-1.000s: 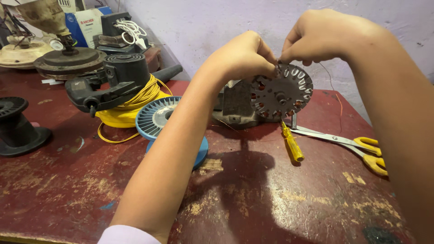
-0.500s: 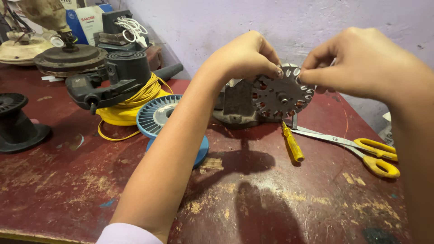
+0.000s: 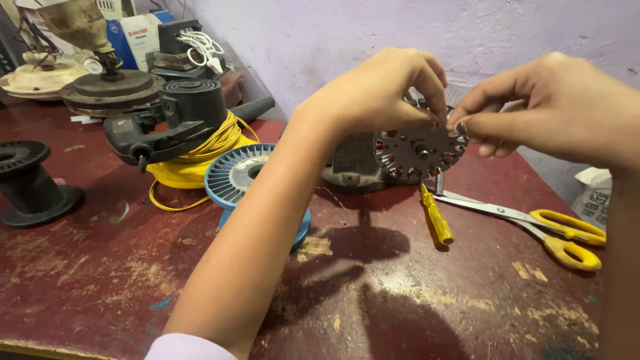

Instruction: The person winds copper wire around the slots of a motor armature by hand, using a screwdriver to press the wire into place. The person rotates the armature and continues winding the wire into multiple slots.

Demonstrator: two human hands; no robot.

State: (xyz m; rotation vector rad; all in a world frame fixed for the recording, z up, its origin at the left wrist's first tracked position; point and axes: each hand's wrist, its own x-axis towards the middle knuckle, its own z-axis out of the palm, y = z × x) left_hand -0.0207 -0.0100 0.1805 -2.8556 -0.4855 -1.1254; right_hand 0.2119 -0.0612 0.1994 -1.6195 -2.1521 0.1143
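Both hands — left hand (image 3: 380,93), right hand (image 3: 553,110) — pinch the round grey slotted metal stator disc (image 3: 419,152) at its top rim; keep it steady above the yellow-handled screwdriver (image 3: 437,217).

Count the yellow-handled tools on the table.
2. A small yellow-handled screwdriver lies just below the round stator that both hands pinch; yellow-handled scissors lie to its right. Others may be hidden behind the arms.

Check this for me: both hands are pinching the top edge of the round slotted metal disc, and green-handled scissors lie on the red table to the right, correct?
Not quite. In the head view the scissors have yellow handles, not green. The rest holds: the left hand and right hand pinch the top edge of the round slotted metal disc above the red table.
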